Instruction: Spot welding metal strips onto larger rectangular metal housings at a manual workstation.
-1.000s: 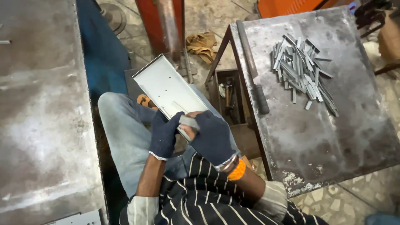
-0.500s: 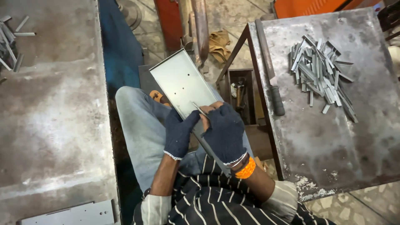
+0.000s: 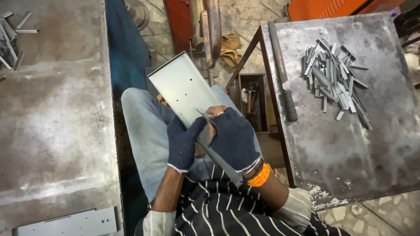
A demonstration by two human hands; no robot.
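Gloved, both hands meet over the lap: left hand (image 3: pixel 183 142) clamps the metal tray (image 3: pixel 186 89), right hand (image 3: pixel 234 137) closed on a thin strip (image 3: pixel 204 117). Tray's long axis points toward eleven o'clock.

Your long, shallow grey sheet-metal tray (image 3: pixel 183 87) with punched holes rests tilted across your lap; a narrow metal strip (image 3: pixel 204 116) lies against its near end.

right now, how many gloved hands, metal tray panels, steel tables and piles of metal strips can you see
Gloved hands: 2, left hand and right hand
Metal tray panels: 1, the tray panel held over the lap
Steel tables: 2, left table and right table
Piles of metal strips: 2, right pile and left pile
Total: 7
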